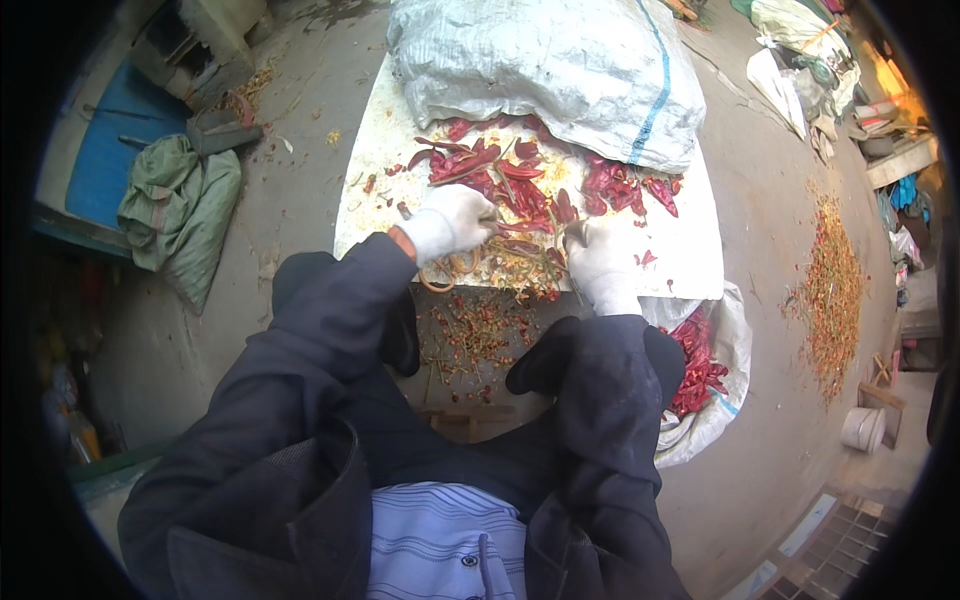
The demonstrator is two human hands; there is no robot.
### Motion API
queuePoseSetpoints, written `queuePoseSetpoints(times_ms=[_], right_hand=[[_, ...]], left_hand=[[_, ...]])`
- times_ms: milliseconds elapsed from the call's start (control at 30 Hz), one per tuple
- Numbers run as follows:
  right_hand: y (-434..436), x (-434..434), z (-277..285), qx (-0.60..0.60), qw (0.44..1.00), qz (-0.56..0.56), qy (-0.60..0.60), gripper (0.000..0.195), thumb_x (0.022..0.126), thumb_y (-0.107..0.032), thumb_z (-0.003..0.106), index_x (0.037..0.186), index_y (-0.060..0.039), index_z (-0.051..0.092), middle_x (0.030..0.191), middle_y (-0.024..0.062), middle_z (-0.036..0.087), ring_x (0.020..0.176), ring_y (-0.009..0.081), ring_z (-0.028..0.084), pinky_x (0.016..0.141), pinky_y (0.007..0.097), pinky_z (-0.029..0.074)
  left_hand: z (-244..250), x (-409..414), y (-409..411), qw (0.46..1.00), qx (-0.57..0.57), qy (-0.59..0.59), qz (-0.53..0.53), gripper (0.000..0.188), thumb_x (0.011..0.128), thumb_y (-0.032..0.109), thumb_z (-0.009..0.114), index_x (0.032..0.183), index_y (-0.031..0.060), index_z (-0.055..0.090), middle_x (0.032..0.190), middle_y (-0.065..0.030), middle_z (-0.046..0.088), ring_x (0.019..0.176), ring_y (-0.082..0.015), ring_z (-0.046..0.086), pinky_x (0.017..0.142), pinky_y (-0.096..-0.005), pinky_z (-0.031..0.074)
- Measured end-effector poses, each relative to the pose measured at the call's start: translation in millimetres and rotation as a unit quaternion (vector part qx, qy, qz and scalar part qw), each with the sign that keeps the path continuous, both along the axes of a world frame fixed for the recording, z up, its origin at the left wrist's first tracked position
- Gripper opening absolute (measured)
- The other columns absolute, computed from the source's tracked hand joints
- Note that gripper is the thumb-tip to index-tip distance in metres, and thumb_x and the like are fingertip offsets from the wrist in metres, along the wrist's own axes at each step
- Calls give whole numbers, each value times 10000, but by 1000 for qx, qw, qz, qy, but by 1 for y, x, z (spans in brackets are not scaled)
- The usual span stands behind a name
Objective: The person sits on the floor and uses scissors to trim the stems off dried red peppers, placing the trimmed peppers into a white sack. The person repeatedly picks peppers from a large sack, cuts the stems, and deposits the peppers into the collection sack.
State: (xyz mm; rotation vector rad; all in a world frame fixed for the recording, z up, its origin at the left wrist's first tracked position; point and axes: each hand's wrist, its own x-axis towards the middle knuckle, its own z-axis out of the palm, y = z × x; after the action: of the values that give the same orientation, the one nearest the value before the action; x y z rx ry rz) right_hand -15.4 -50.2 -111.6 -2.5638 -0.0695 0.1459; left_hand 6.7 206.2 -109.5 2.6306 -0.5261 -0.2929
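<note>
My left hand (455, 223), in a white glove, has its fingers pinched on the near end of a dried red chili pepper (526, 225). Across from it, my right hand (600, 259), also gloved, is curled beside some thin stems; whether it grips one is unclear. Both hands are over a white board (675, 259) strewn with pale seeds and stem bits (517, 266). Farther up the board lies a loose heap of dried red chilies (472, 165). Tan loop handles (437, 285), perhaps of scissors, show below my left wrist.
A large white woven sack (540, 75) with chilies at its mouth covers the board's far end. By my right knee stands an open sack (731, 352) holding red chilies. Stem debris (831, 300) is piled on the floor at right. Green sacks (180, 210) lean at left.
</note>
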Motion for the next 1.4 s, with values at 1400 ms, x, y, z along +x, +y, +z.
queuePoseSetpoints(times_ms=[1400], right_hand=[[53, -15, -13, 653, 752, -8, 89, 185, 935, -3, 631, 1089, 84, 686, 958, 134, 734, 739, 141, 681, 656, 252, 587]], left_hand=[[18, -31, 7, 956, -246, -29, -157, 216, 827, 113, 759, 981, -18, 686, 824, -224, 669, 751, -389, 670, 670, -397, 532]])
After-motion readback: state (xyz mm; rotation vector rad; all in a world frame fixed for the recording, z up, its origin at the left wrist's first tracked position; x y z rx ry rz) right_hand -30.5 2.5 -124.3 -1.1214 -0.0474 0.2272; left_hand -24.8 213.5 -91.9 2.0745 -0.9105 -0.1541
